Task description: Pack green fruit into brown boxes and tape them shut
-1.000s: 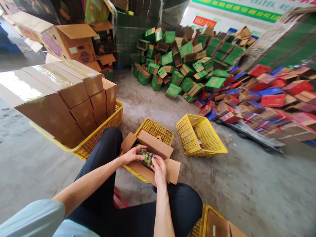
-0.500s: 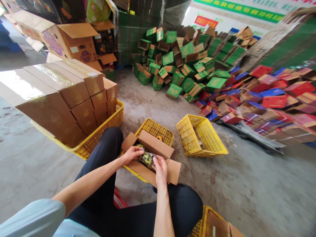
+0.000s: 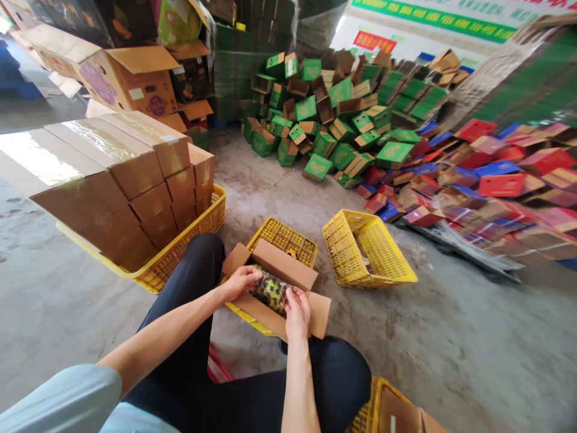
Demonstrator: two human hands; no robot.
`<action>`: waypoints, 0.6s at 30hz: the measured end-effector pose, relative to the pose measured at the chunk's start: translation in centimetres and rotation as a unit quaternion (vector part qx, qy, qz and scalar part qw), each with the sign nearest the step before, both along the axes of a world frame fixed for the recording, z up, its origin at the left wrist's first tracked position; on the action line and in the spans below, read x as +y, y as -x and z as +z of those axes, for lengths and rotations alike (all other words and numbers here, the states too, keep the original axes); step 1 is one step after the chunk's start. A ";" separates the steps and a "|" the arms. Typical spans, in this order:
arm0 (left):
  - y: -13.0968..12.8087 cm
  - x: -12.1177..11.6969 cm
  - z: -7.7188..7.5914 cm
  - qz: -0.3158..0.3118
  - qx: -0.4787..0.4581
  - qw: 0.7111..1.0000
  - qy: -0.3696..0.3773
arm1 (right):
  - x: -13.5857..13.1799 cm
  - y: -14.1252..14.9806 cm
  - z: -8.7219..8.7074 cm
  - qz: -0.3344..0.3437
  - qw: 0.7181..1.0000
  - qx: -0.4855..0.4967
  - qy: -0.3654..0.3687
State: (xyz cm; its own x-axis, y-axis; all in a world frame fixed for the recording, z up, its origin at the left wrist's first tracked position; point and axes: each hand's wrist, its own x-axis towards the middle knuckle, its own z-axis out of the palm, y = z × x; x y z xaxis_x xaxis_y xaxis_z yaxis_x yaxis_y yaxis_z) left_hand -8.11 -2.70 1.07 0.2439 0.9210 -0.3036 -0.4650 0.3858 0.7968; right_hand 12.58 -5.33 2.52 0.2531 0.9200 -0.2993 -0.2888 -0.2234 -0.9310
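Between my knees an open cardboard box [image 3: 285,264] rests on an upside-down-looking yellow crate, its flaps spread out. Inside lies yellow-green, dark-spotted produce, its kind unclear, under a shiny clear plastic film [image 3: 271,292]. My left hand [image 3: 242,281] pinches the film at the box's left end. At the right end, my right hand [image 3: 297,310] has its fingers closed on the film's other edge. The film stretches between both hands over the box's opening.
Taped cartons [image 3: 135,162] fill a yellow crate [image 3: 180,255] at left. Another yellow crate [image 3: 369,249] stands tilted on the floor at right. Green boxes [image 3: 318,167] and red and blue boxes [image 3: 500,185] lie heaped behind. A yellow crate with cardboard [image 3: 396,412] sits by my right knee.
My right hand has shifted slightly right and down. The film, bunched before, is now spread flatter and tighter between my hands; my left hand has barely moved.
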 end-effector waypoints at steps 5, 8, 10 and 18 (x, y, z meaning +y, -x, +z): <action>0.0 0.1 0.3 -0.011 -0.014 1.000 -0.006 | 0.0 -0.3 0.2 -0.001 0.999 0.035 0.011; 0.3 -0.1 0.9 -0.028 -0.023 0.999 -0.008 | 0.0 -0.5 0.5 0.007 0.999 0.049 0.013; 0.5 -0.4 1.3 -0.053 -0.033 0.998 -0.015 | 0.0 -0.6 0.6 0.013 0.998 0.052 0.011; 0.5 -0.9 1.1 -0.095 0.024 0.992 -0.079 | -0.7 1.1 1.3 0.057 0.997 0.058 -0.006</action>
State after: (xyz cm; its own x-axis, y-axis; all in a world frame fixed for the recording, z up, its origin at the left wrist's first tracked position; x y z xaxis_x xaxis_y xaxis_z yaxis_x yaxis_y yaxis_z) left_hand -8.57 -3.56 2.21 0.4066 0.8966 -0.1753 -0.3554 0.3320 0.8738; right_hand 11.51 -6.06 3.82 0.1112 0.9444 -0.3094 -0.3678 -0.2501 -0.8956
